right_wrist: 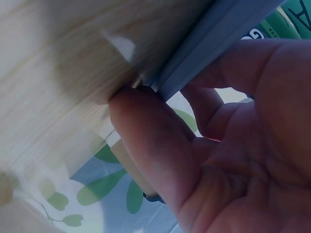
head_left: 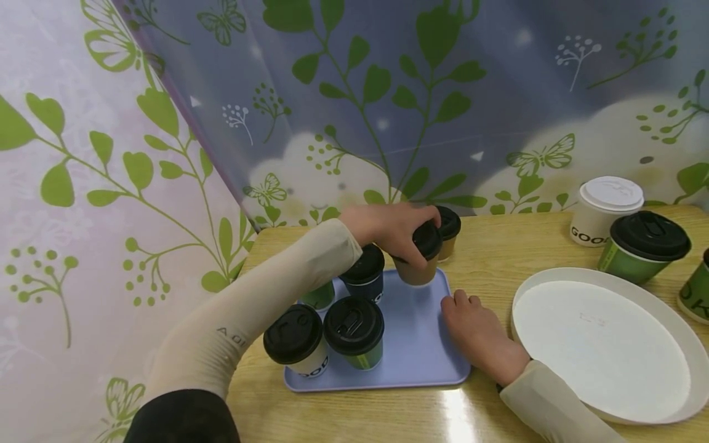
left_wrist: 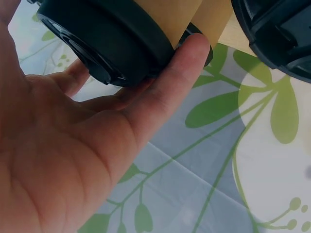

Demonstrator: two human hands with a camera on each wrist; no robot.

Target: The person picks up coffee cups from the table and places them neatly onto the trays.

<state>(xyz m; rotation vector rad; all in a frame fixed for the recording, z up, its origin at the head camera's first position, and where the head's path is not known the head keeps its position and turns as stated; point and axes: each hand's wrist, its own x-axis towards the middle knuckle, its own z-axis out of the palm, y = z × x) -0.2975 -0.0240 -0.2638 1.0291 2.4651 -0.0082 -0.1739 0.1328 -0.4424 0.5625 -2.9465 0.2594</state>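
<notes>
My left hand (head_left: pixel 390 229) grips a brown paper coffee cup (head_left: pixel 415 272) by its black lid, above the back right part of a lilac tray (head_left: pixel 418 351). In the left wrist view, the fingers spread around that black lid (left_wrist: pixel 104 36). The tray's right side is pinched by my right hand (head_left: pixel 480 335); the right wrist view shows its thumb and fingers at the rim (right_wrist: pixel 209 51). On the tray's left half stand a dark blue cup (head_left: pixel 362 289), a green cup (head_left: pixel 365 357), a white cup (head_left: pixel 310 363) and another green cup (head_left: pixel 320 298), partly hidden by my left arm.
A second brown cup (head_left: pixel 450 240) stands just behind the held one, past the tray. To the right lies a round white tray (head_left: pixel 615 344). Behind it are a white-lidded cup (head_left: pixel 600 215) and a green cup (head_left: pixel 637 261), with another green cup (head_left: pixel 698 292) at the right edge.
</notes>
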